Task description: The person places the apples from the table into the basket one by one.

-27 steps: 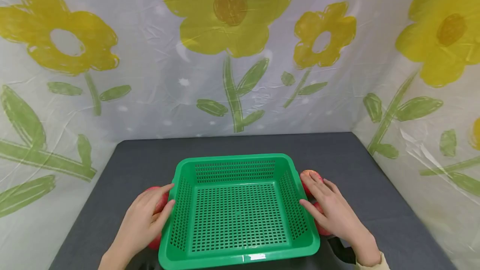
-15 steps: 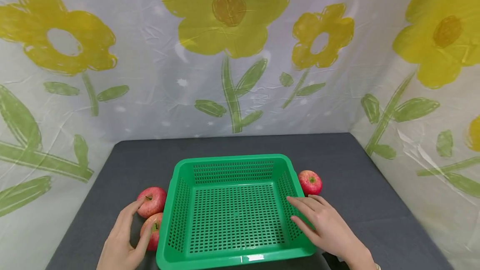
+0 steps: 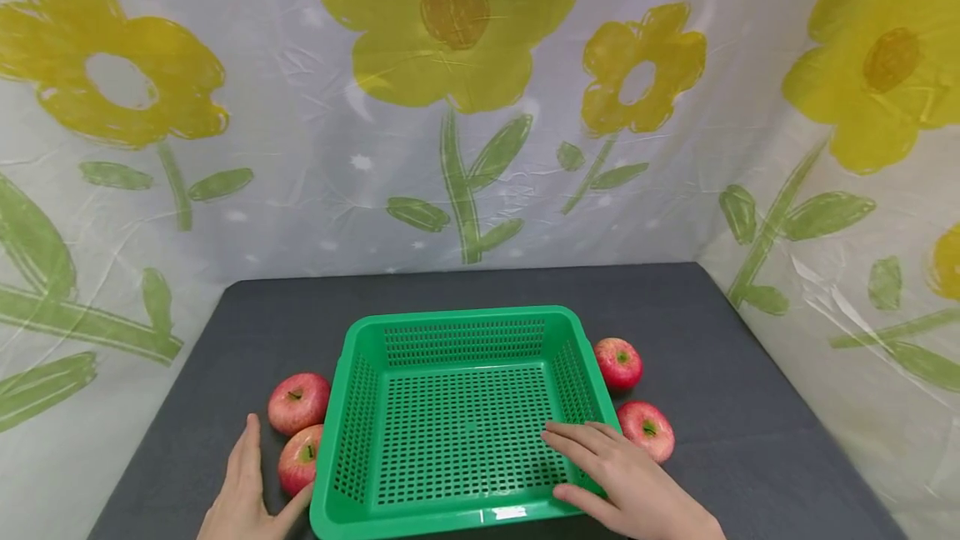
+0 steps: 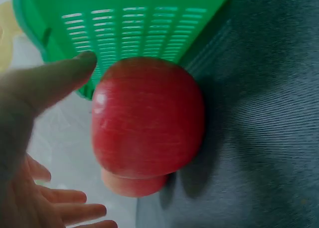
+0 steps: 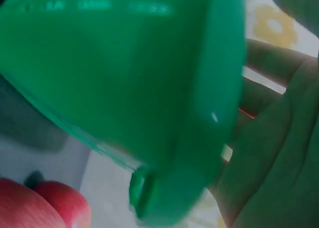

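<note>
A green rectangular basket of moulded plastic [image 3: 453,504] sits on a bench [image 3: 750,448] covered in dark grey, finely ribbed cloth. Its raised rim is smooth and shiny; its inner walls and flat floor are pierced with rows of small slots, and the floor shows through much of its width.

Four round, glossy red apples with yellowish streaks lie outside the basket — two on each side. On the left are a farther apple [image 3: 298,403] and a nearer apple [image 3: 302,458], close together by the wall; on the right, an upper apple [image 3: 619,363] and a lower apple [image 3: 647,430] lie just beside the basket. Short stems show in their hollows.

Both hands are unclenched. The left hand [image 3: 242,486] has its fingers extended beside the left-hand pair, thumb near the nearer apple; whether it touches, I cannot tell. The right hand [image 3: 618,482] spreads straight fingers over the basket's near right corner — contact with the rim is unclear.
</note>
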`<act>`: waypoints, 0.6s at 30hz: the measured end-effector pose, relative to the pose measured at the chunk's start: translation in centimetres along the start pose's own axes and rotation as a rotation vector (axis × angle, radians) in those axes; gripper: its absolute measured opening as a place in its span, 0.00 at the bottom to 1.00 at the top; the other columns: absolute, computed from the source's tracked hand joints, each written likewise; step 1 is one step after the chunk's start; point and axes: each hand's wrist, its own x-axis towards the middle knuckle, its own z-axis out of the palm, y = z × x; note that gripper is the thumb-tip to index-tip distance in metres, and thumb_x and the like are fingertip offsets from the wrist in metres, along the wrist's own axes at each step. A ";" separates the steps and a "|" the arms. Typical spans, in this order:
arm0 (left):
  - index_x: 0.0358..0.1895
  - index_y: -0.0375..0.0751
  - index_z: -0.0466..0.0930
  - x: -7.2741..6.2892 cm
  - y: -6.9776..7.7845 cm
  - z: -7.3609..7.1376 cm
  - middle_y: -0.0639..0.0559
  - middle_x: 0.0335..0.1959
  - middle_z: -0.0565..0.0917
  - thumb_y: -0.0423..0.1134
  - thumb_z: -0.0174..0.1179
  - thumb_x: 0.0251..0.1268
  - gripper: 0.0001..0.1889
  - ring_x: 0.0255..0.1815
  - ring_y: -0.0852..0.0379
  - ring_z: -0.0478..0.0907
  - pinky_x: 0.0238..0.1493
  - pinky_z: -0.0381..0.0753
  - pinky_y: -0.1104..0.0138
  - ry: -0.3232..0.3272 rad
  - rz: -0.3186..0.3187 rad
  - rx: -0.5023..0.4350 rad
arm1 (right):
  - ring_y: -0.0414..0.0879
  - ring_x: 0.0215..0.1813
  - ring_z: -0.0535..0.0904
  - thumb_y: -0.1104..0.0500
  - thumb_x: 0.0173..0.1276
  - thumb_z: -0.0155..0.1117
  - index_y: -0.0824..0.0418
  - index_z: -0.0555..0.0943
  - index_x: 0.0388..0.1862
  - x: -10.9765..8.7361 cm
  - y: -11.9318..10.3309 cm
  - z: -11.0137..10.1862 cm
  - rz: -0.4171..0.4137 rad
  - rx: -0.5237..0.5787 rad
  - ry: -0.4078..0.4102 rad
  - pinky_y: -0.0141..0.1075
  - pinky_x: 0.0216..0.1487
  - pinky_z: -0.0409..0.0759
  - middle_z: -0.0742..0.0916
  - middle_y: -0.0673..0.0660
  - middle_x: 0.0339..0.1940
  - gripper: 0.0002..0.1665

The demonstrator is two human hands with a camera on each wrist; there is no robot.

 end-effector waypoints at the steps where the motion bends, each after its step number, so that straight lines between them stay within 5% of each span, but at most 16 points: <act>1: 0.69 0.35 0.17 0.2 -0.2 0.1 0.23 0.66 0.44 0.66 0.60 0.50 0.66 0.61 0.23 0.53 0.43 0.69 0.36 -0.042 -0.022 -0.004 | 0.40 0.60 0.70 0.45 0.65 0.61 0.47 0.66 0.68 -0.1 -0.1 0.1 0.001 0.008 -0.017 0.39 0.55 0.73 0.72 0.43 0.64 0.33; 7: 0.66 0.33 0.11 1.1 -1.3 1.2 0.20 0.65 0.44 0.56 0.68 0.48 0.70 0.62 0.21 0.50 0.45 0.68 0.36 -0.085 0.051 -0.064 | 0.40 0.58 0.72 0.43 0.64 0.61 0.47 0.65 0.69 -0.3 -0.5 0.8 -0.012 0.044 -0.067 0.39 0.54 0.73 0.73 0.43 0.63 0.35; 13: 0.68 0.29 0.16 1.2 -1.8 3.0 0.17 0.60 0.52 0.39 0.74 0.42 0.69 0.57 0.22 0.56 0.43 0.67 0.34 0.084 0.287 -0.149 | 0.42 0.55 0.74 0.42 0.66 0.57 0.45 0.67 0.67 -0.4 -0.6 1.3 -0.007 0.081 -0.100 0.42 0.53 0.74 0.76 0.41 0.59 0.31; 18: 0.69 0.25 0.25 1.2 -1.8 4.0 0.18 0.57 0.57 0.38 0.76 0.38 0.68 0.53 0.25 0.59 0.41 0.68 0.35 0.228 0.372 -0.171 | 0.38 0.50 0.75 0.44 0.67 0.58 0.48 0.73 0.62 -0.5 -0.6 1.5 -0.048 0.098 -0.087 0.37 0.50 0.75 0.79 0.40 0.53 0.25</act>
